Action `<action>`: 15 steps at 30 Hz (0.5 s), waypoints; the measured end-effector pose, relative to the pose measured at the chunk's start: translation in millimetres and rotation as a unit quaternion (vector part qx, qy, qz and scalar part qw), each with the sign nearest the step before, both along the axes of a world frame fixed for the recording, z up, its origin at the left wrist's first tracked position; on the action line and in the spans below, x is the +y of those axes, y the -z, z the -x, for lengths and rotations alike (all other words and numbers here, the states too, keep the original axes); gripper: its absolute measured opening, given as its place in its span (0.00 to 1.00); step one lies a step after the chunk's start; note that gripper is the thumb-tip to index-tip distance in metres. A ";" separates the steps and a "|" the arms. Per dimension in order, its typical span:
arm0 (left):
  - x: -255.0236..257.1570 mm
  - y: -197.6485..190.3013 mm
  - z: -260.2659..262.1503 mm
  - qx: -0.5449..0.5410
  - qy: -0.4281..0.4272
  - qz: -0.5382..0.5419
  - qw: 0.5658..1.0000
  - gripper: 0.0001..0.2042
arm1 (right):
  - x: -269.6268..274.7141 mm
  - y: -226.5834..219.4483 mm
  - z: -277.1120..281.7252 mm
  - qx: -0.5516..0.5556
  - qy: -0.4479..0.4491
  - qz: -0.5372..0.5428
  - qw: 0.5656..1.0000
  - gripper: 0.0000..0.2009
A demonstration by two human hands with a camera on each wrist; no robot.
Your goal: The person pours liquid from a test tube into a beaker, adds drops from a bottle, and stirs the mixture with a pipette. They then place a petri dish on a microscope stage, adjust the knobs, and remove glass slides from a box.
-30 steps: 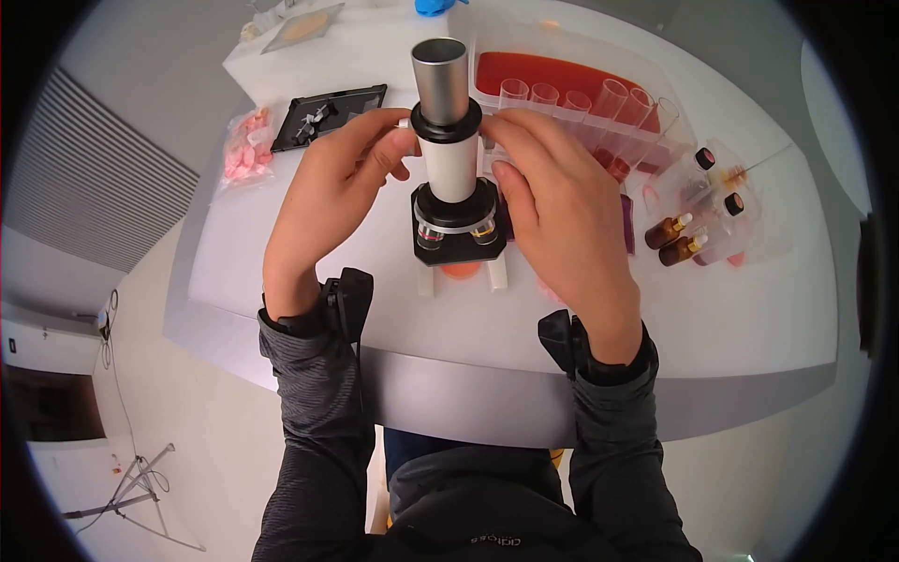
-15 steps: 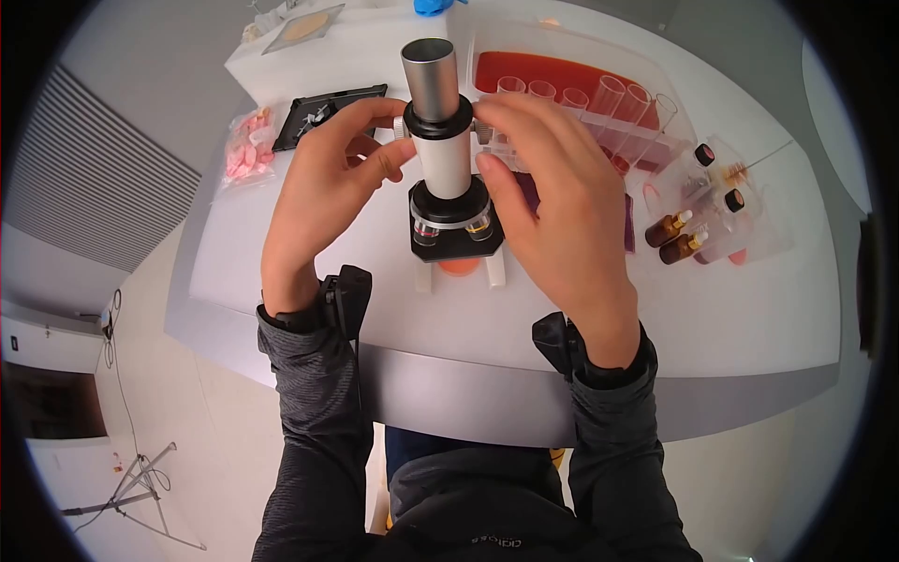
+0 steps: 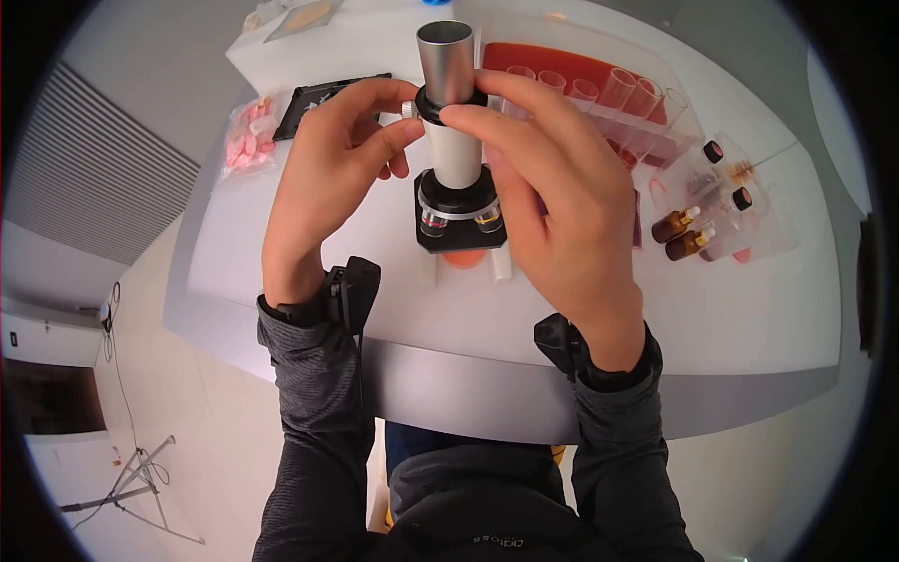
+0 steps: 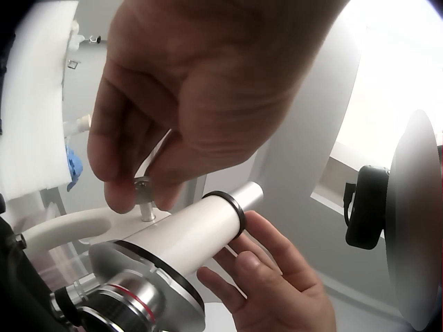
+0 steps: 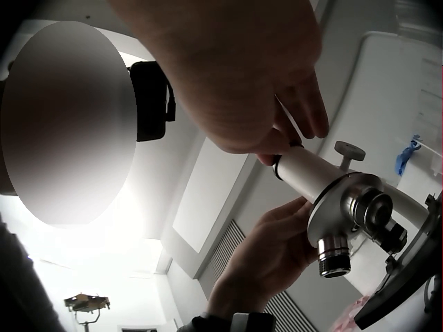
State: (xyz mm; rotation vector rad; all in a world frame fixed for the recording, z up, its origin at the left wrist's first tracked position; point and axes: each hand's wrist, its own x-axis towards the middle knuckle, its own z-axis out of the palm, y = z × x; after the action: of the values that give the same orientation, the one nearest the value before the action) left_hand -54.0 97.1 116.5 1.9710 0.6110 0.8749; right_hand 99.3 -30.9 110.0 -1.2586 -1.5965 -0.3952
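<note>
A white and black microscope [image 3: 454, 155] stands before me in the head view, its silver eyepiece tube [image 3: 446, 70] uppermost. My left hand [image 3: 318, 173] pinches the focus knob [image 4: 143, 187] on the near-left side, between thumb and fingers. My right hand [image 3: 576, 192] holds the top of the tube at the black collar, one finger across its front and another behind. The opposite focus knob [image 5: 351, 151] is free of fingers in the right wrist view. Objective lenses [image 3: 434, 223] hang below over the black stage [image 3: 459, 240].
Behind the right hand, several clear test tubes [image 3: 618, 89] stand by a bin of red material [image 3: 534, 58]. Two brown dropper bottles [image 3: 688, 245] lie to the right. A pink-filled bag [image 3: 249, 136] and a black tray [image 3: 304, 112] are at the left, near a white block [image 3: 356, 37].
My right hand has left the side of the microscope by the right knob and moved up and left to the collar. The left hand has closed its fingers on the left knob.
</note>
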 end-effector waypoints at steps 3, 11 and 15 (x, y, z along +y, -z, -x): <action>-3.4 -1.6 -0.4 0.007 -0.019 -0.016 1.000 0.13 | 1.4 1.7 -2.8 -0.020 0.003 -0.010 1.000 0.19; 1.1 1.3 -1.2 0.021 0.006 0.021 1.000 0.14 | 1.3 2.9 -2.7 -0.017 -0.003 0.002 1.000 0.21; -0.5 1.8 -1.6 0.016 -0.007 -0.016 1.000 0.13 | 0.6 2.9 -2.4 -0.014 -0.004 0.005 1.000 0.21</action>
State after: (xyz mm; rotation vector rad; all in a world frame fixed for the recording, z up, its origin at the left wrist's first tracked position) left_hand -52.5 96.6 114.7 2.0156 0.6331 0.8686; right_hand 101.7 -30.3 107.1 -1.2592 -1.6280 -0.4028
